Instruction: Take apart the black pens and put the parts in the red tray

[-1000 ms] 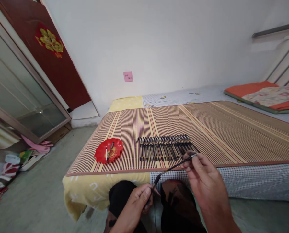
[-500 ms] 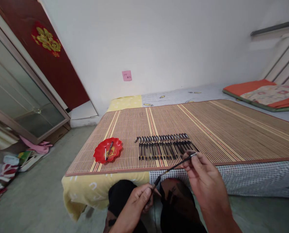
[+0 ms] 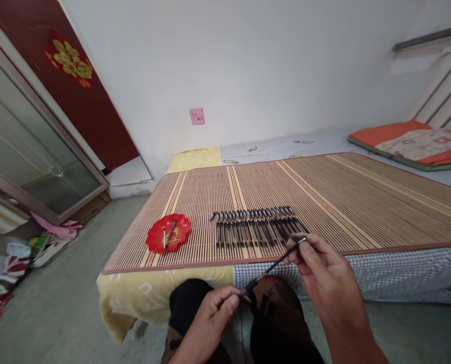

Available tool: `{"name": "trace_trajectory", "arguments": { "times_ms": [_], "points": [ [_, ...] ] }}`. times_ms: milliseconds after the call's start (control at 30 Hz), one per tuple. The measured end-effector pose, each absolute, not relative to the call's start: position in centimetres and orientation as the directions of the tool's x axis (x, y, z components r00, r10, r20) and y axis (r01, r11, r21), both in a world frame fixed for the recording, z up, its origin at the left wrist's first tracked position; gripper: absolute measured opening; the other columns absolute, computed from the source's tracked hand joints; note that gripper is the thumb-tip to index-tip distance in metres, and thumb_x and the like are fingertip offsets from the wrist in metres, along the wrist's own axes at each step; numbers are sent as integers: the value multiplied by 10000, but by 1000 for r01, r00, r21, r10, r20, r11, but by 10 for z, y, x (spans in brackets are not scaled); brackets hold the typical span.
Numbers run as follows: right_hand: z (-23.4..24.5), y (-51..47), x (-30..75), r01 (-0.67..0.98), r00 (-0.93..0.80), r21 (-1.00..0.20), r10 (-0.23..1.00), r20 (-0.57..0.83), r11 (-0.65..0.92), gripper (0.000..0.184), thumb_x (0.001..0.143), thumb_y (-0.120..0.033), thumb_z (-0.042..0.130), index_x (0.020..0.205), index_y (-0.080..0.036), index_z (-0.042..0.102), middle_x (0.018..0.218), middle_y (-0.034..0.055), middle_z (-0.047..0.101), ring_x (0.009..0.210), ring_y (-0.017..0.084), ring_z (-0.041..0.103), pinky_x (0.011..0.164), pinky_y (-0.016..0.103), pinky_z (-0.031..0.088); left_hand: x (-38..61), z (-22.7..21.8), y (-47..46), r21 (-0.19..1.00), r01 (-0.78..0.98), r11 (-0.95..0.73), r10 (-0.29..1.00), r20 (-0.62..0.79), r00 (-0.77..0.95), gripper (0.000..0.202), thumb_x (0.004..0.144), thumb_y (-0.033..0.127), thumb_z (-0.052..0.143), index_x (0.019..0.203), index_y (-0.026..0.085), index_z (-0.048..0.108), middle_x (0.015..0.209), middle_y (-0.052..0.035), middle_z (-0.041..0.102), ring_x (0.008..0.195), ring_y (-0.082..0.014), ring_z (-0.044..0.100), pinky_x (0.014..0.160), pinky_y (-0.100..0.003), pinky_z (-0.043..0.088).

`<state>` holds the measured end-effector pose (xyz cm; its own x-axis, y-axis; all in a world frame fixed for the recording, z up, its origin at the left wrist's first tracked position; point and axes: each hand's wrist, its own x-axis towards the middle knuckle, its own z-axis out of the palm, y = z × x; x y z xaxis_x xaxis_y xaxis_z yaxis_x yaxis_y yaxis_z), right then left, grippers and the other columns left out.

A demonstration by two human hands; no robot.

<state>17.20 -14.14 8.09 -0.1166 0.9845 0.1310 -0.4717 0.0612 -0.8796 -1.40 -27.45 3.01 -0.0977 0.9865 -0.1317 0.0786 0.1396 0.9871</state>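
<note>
A slim black gel pen (image 3: pixel 274 265) slants between my two hands above my knees. My right hand (image 3: pixel 329 270) pinches its upper end, where a silvery part shows. At the lower end, my left hand (image 3: pixel 218 309) is closed, with thumb and forefinger pinched at the tip just past the thick black grip. Whether a small part sits inside that pinch is hidden. Just beyond my hands, a row of several similar black pens (image 3: pixel 250 230) lies side by side on the bamboo mat (image 3: pixel 305 197), their capped ends towards the wall.
Left of the row stands a red scalloped plate (image 3: pixel 151 236) holding a dark pen-like piece and a thin white stick. The mat covers a bed whose yellow sheet (image 3: pixel 134 298) hangs over the front edge. A folded orange quilt (image 3: pixel 385 134) lies at the back right.
My left fingers have shifted towards the pen's tip, so more of the black grip shows. The pen and my right hand have moved slightly right.
</note>
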Motion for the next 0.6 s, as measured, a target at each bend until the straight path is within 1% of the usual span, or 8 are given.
{"name": "trace_trajectory", "arguments": {
  "times_ms": [100,200,300,433,600],
  "points": [
    [79,-141,172,-420,-154,-906,979,132,57,255,796,-401,761,967,-217,717,860,35,682,678,123,600,673,263,536,-13,33,-276,983,126,134,986,-120,-114,421,929,539,526,933,151,689,687,16,436,638,-118,347,587,-242,251],
    [74,-144,169,-367,-237,-929,962,135,40,255,830,-400,726,1004,-216,705,885,48,706,692,137,624,703,289,540,-11,37,-275,987,94,129,989,-120,-89,444,941,551,493,915,147,673,650,26,409,605,-113,339,570,-241,253],
    [70,-148,164,-335,-350,-942,927,139,15,257,841,-404,708,1004,-205,706,844,52,715,674,149,633,685,294,534,-7,41,-274,991,43,130,990,-128,-59,490,946,580,453,844,138,640,616,27,409,561,-105,336,541,-241,253],
    [69,-155,155,-265,-491,-964,861,129,-6,258,858,-409,683,1009,-202,718,798,43,708,665,149,610,629,261,496,-2,45,-275,979,-103,174,984,-176,-5,487,946,580,450,847,134,621,582,36,391,515,-93,297,492,-237,223],
    [72,-161,149,-236,-606,-971,785,131,-20,237,878,-405,655,1000,-220,739,805,17,660,680,134,552,622,240,456,5,47,-274,920,-333,204,975,-222,-14,448,903,576,542,772,149,558,556,53,360,479,-72,242,458,-230,180]
  ]
}}
